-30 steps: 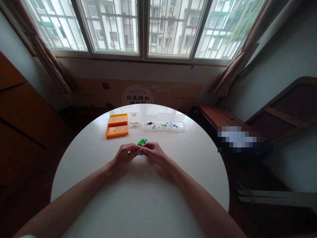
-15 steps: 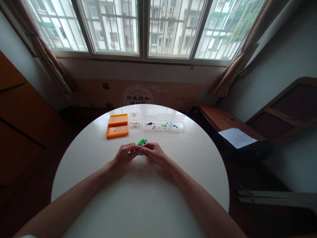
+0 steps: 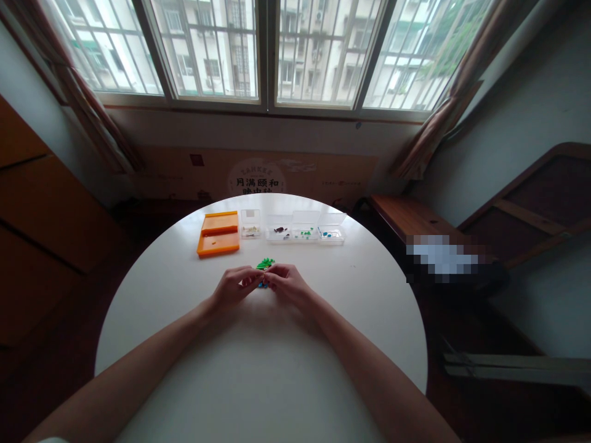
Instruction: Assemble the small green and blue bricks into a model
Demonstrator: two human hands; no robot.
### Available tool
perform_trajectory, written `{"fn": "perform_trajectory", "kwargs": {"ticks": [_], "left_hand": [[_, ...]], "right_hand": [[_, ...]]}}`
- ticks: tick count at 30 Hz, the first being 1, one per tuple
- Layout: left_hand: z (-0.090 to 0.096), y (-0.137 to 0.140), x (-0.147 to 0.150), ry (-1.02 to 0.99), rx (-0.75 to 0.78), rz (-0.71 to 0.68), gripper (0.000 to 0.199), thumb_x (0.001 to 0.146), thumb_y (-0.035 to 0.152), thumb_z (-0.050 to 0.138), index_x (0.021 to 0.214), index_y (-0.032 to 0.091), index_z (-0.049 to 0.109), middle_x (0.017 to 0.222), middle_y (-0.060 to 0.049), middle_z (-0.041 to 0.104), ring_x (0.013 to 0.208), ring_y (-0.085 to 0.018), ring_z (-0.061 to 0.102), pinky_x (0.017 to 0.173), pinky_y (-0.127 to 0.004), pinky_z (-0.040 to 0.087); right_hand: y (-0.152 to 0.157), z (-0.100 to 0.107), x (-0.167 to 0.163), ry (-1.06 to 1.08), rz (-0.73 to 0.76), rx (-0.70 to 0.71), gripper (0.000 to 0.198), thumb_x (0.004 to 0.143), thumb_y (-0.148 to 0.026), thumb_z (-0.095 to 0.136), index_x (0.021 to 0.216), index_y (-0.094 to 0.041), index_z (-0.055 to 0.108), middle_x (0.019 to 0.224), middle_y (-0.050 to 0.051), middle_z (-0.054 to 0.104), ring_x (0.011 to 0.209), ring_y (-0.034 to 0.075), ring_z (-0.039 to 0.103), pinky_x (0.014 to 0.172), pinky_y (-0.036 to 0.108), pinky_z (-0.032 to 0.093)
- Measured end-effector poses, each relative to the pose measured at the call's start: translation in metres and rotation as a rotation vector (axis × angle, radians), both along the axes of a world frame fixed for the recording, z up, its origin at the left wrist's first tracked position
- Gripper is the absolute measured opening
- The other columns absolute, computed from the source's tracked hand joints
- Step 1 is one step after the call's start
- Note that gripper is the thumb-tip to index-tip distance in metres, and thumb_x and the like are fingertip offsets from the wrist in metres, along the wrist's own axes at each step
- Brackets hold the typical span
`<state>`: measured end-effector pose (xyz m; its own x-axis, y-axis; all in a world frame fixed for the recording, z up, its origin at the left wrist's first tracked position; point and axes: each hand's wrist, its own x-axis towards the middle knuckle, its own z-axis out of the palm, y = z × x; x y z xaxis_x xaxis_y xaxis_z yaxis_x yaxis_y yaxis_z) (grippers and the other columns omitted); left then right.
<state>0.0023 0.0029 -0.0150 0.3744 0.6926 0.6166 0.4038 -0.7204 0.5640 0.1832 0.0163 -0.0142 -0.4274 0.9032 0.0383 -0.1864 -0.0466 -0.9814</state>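
Over the middle of the white round table, my left hand and my right hand meet, fingertips pinched together. Between them is a small building-block model, green on its far side and blue on its near side. Both hands grip it, and fingers cover its middle. Whether a loose piece is also pinched at the fingertips is too small to make out.
Beyond my hands lies an open orange case with a tiny piece in it. To its right stand clear lidded boxes: one with pale pieces, others with dark, green and blue pieces. A wooden bench stands at right.
Both hands stay in nearly the same place and pose around the block model. The paper on the right now appears pixelated.
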Motion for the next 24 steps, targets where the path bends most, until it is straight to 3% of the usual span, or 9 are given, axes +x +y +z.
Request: {"fn": "perform_trajectory", "kwargs": {"ticks": [24], "left_hand": [[0.002, 0.0001, 0.0012, -0.026, -0.06, 0.0, 0.016, 0.082, 0.02, 0.06, 0.093, 0.015, 0.069, 0.061, -0.001, 0.06, 0.05, -0.006, 0.049, 0.049, -0.015, 0.041]], "right_hand": [[-0.0007, -0.0002, 0.0003, 0.052, -0.026, -0.066, 0.03, 0.063, -0.042, 0.074, 0.072, -0.014, 0.066, 0.059, 0.0, 0.061, 0.048, 0.008, 0.049, 0.049, 0.022, 0.038]]}}
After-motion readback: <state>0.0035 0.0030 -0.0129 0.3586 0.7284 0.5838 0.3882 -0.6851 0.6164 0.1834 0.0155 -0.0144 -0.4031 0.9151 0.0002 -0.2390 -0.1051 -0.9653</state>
